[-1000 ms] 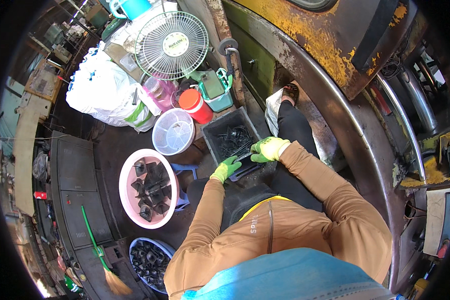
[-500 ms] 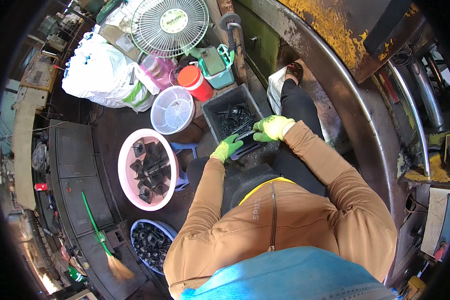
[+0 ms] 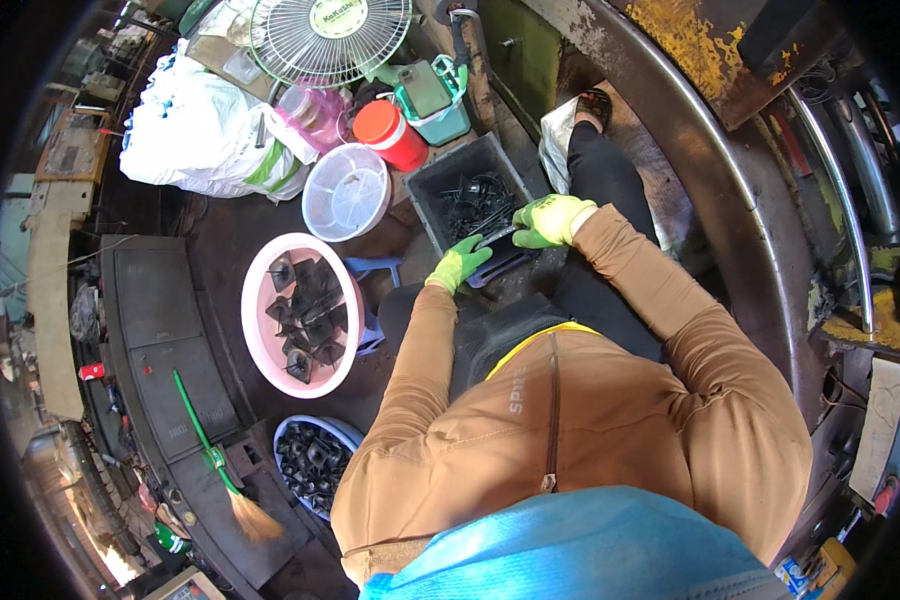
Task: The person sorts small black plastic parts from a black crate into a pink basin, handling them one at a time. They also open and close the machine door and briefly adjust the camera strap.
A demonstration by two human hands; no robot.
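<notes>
Both my hands wear yellow-green gloves and meet at the near side of a dark grey plastic bin (image 3: 432, 205). Loose black parts (image 3: 478, 200), thin and curved, lie in a heap inside it. My left hand (image 3: 460, 263) is closed at the bin's near left corner. At the near right side, my right hand (image 3: 550, 220) has its fingers bent inward. A thin grey bar-like edge (image 3: 496, 237) runs between the fingertips of the two hands. Whether it is a separate piece or the bin's rim, I cannot tell, as the gloves hide the grip.
Left of me stand a pink basin (image 3: 253, 345) with black pointed parts and a blue basin (image 3: 345, 432) full of dark parts. Beyond are a white basket (image 3: 346, 190), a red container (image 3: 390, 135) and a fan (image 3: 335, 40). A curved metal edge (image 3: 745, 190) borders my right.
The whole view has shifted a little. Both hands stay at the bin's near side, and the fingers of my right hand have moved slightly along the thin grey edge.
</notes>
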